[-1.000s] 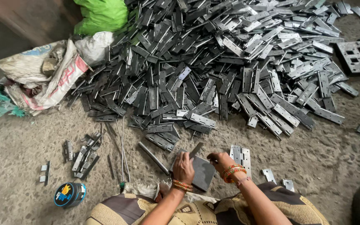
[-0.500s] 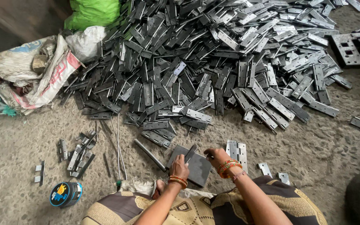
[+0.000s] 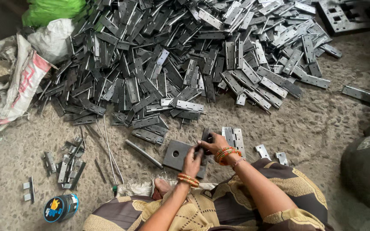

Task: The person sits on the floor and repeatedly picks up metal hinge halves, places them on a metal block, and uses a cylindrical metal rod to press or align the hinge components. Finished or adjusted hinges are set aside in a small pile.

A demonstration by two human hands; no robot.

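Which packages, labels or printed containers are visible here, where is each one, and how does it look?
Woven sack: far left by the hinge pile, crumpled, whitish with red and blue print.
Green bag: top left, bright green, bunched.
White bag: below the green bag, plain white.
Small tin: bottom left on the floor, round, blue and yellow label.

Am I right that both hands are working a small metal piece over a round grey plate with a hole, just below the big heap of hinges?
Not quite: the plate is square, not round. The head view shows the left hand and right hand on a small metal piece over it, below the heap of hinges.
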